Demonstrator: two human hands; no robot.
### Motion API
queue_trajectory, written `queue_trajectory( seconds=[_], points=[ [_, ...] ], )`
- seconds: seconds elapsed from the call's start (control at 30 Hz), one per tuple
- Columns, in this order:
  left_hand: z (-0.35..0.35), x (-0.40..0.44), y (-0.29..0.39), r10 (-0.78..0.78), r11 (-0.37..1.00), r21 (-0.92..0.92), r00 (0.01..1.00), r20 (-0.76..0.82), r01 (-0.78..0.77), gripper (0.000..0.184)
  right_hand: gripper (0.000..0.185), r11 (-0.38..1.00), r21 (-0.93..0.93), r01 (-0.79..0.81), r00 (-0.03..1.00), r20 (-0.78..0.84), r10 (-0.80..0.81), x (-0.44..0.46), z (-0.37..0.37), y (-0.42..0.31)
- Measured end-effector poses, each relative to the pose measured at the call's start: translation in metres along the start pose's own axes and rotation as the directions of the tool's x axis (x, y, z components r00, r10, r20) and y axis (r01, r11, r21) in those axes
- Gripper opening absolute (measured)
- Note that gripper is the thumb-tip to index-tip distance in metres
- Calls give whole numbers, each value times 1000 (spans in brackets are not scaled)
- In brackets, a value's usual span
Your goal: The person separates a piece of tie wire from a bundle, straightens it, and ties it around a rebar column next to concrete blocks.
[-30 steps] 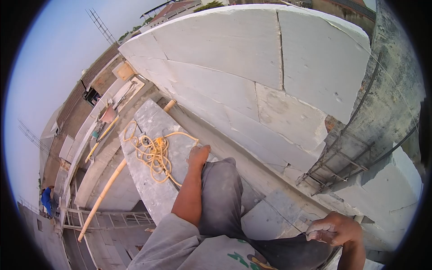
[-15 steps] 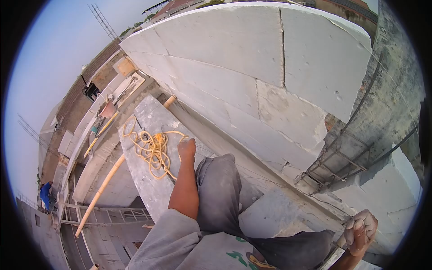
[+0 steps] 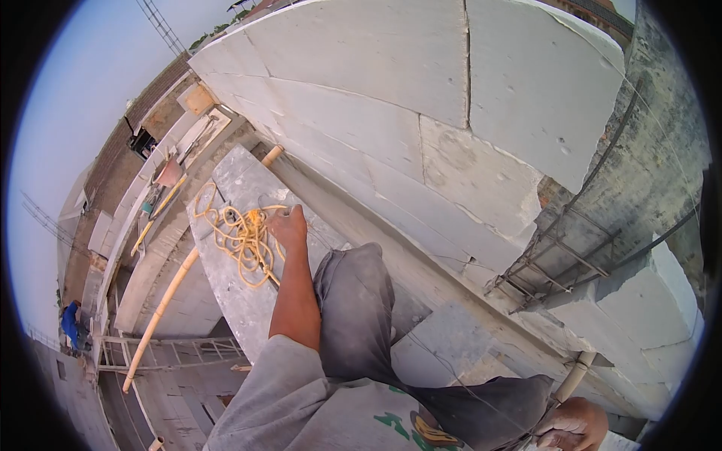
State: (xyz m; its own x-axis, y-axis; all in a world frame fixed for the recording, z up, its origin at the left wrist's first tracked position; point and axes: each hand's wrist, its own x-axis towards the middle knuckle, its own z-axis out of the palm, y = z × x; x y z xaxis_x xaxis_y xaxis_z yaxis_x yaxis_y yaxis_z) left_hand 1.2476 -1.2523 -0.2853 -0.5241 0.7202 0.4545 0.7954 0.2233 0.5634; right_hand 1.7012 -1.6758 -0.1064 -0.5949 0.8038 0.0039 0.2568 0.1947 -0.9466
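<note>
Rooftop work site: yellow rope (image 3: 245,239) heaped in loops on speckled plank (image 3: 235,167) beside pale block wall (image 3: 361,49). Left hand (image 3: 289,225) at rope strand, fingers bent; whether clamped, cannot tell. Right hand (image 3: 577,425) curled near bamboo pole (image 3: 574,376), contents hidden. Rope looks light, limp, snag-prone; best hold, loose outer strand.

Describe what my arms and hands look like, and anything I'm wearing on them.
Your left arm has a loose, plain grey sleeve ending near the elbow, with the forearm uncovered. Your left hand has no glove, and no band shows at its wrist. Your right hand is also gloveless, with pale dust on it; its sleeve isn't visible.
</note>
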Motion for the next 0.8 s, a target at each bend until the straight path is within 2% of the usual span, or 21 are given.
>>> queue_trajectory(
  seconds=[0.1, 0.13, 0.17, 0.2, 0.27, 0.3, 0.4, 0.43, 0.53, 0.6, 0.67, 0.73, 0.8],
  points=[
    [14, 4, -18, -116, 991, -62, 992, 57, 119, 37, 15, 988, -122, 91, 956, -266, -120, -1, 7, -9],
    [19, 8, -28, -219, 961, -144, 966, 136, 238, 35, 15, 980, -164, 111, 922, -351, -163, -1, 12, -14],
    [23, 12, -38, -311, 909, -214, 924, 224, 358, 33, 14, 966, -260, 11, 878, -460, -134, 4, 14, -24],
    [27, 16, -48, -389, 836, -272, 864, 318, 477, 31, 9, 968, -222, -117, 838, -546, -24, 3, 19, -25],
    [19, 9, -52, -502, 562, -505, 755, 421, 655, 22, 8, 926, -113, -361, 693, -697, 185, 1, 28, -23],
    [15, 6, -51, -534, 387, -585, 690, 488, 713, 18, 15, 694, -581, -424, 748, -657, -93, 12, 25, -14],
    [4, 6, -52, -605, 126, -642, 571, 554, 756, 6, 20, 708, -452, -544, 751, -638, 170, 20, 27, 0],
    [8, 11, -64, -544, 88, -654, 587, 600, 751, 5, 25, 680, -450, -578, 746, -630, 216, 17, 31, 8],
    [1, 12, -70, -508, 3, -604, 522, 685, 797, 8, 30, 623, -470, -625, 752, -576, 320, 3, 23, 17],
    [-7, 8, -60, -429, 15, -597, 545, 721, 802, 12, 21, 642, -369, -672, 638, -728, 249, -3, 9, 8],
    [-16, 3, -44, -392, 16, -604, 561, 729, 797, 16, 18, 643, -349, -682, 577, -797, 179, -5, 2, 6],
    [-24, 9, -23, -396, 24, -627, 584, 709, 778, 19, 19, 628, -402, -667, 586, -803, 109, -4, 5, 13],
    [-32, 10, -8, -368, 173, -587, 605, 706, 791, 24, 18, 475, -481, -737, 601, -787, 137, -2, 13, 25]
  ],
)
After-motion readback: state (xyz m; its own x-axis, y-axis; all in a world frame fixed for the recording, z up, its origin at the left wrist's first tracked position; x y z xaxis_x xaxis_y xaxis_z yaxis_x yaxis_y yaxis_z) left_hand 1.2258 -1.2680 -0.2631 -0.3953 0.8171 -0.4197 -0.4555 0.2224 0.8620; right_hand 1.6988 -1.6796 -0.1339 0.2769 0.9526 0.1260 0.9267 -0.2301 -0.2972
